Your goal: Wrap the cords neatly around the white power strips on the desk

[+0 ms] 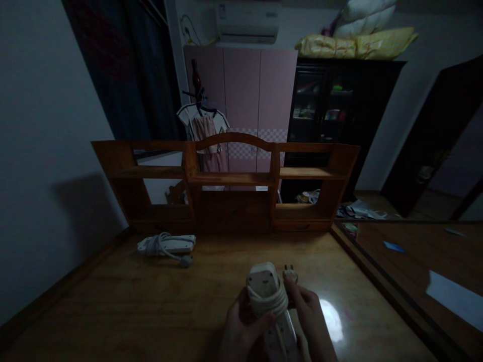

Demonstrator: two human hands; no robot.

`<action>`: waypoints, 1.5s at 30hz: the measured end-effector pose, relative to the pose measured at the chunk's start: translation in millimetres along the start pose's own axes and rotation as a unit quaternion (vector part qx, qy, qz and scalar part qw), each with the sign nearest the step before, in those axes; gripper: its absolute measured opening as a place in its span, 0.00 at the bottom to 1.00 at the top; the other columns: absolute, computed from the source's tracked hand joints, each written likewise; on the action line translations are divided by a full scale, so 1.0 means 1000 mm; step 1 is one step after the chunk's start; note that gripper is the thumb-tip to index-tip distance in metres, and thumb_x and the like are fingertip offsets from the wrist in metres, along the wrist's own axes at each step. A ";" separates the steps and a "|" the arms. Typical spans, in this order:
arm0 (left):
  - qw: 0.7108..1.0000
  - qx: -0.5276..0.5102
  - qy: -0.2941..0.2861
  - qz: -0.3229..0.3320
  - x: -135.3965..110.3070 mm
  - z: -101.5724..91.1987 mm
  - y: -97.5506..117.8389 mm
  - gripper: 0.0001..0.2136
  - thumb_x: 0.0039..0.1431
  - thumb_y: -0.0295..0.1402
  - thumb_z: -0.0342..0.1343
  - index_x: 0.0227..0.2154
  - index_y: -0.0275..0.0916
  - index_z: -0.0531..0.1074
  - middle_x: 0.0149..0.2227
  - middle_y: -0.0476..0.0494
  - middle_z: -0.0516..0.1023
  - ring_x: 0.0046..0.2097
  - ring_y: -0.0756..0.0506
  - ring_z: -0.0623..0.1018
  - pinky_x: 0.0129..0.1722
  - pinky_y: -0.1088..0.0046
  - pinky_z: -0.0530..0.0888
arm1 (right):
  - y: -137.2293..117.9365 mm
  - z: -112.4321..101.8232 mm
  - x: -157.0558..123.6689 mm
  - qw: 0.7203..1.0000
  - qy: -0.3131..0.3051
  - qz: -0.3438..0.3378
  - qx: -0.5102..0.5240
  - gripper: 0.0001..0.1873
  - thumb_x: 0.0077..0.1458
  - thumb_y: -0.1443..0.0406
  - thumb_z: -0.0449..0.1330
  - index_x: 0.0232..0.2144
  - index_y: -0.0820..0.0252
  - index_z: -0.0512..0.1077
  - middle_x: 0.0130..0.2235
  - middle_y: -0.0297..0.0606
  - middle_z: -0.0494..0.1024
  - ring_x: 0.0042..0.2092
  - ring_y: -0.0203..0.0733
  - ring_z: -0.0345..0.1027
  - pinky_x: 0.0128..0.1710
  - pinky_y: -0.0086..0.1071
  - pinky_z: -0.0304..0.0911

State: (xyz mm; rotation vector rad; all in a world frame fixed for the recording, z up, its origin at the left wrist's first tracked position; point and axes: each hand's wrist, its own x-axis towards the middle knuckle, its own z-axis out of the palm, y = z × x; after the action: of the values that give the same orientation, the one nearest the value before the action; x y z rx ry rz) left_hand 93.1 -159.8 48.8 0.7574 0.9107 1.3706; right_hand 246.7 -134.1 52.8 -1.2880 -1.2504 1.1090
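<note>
Power strip located at the near side of the table, slightly right of centre; contact with the tabletop cannot be confirmed. Left hand grasps the strip, thumb against the coiled cord. Right hand pinches the plug, prongs pointing far. Step in hand judged to be handling the cord's plug end. Next move appears to call for steady left-hand pressure on the coils while the right controls the plug.
</note>
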 end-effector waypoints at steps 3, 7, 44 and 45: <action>0.997 -0.065 0.021 -0.032 0.000 -0.002 -0.001 0.21 0.41 0.36 0.68 0.40 0.37 0.75 0.44 0.37 0.79 0.46 0.36 0.77 0.46 0.63 0.73 | 0.004 0.001 -0.001 0.999 -0.009 -0.012 -0.039 0.29 0.55 0.44 0.51 0.24 0.63 0.74 0.23 0.38 0.73 0.30 0.44 0.68 0.29 0.32 0.63; 0.987 -0.128 -0.009 -0.101 0.002 -0.008 0.000 0.17 0.49 0.37 0.64 0.41 0.34 0.75 0.44 0.35 0.79 0.46 0.38 0.78 0.46 0.63 0.72 | 0.003 -0.004 -0.012 0.994 -0.045 -0.054 -0.079 0.23 0.58 0.49 0.52 0.34 0.61 0.74 0.33 0.39 0.77 0.36 0.45 0.70 0.34 0.30 0.64; 0.994 0.105 -0.007 -0.025 0.015 -0.001 -0.003 0.27 0.41 0.42 0.67 0.45 0.34 0.73 0.47 0.32 0.77 0.50 0.33 0.75 0.50 0.57 0.71 | 0.012 -0.001 -0.019 0.999 -0.016 0.005 -0.031 0.27 0.46 0.47 0.62 0.44 0.58 0.73 0.41 0.43 0.79 0.46 0.53 0.71 0.46 0.38 0.65; 0.993 0.110 -0.008 -0.027 0.016 -0.001 -0.005 0.28 0.40 0.42 0.68 0.46 0.34 0.73 0.47 0.32 0.77 0.50 0.33 0.75 0.50 0.58 0.71 | 0.013 -0.002 -0.018 1.000 -0.015 0.007 -0.022 0.27 0.47 0.47 0.61 0.43 0.59 0.74 0.41 0.43 0.79 0.46 0.52 0.71 0.47 0.38 0.64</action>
State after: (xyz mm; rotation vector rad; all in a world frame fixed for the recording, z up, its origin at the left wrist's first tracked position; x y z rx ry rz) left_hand 93.7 -144.4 42.4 0.9035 1.0738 1.2265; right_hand 249.1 -151.8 39.4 -1.3201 -1.2971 1.1206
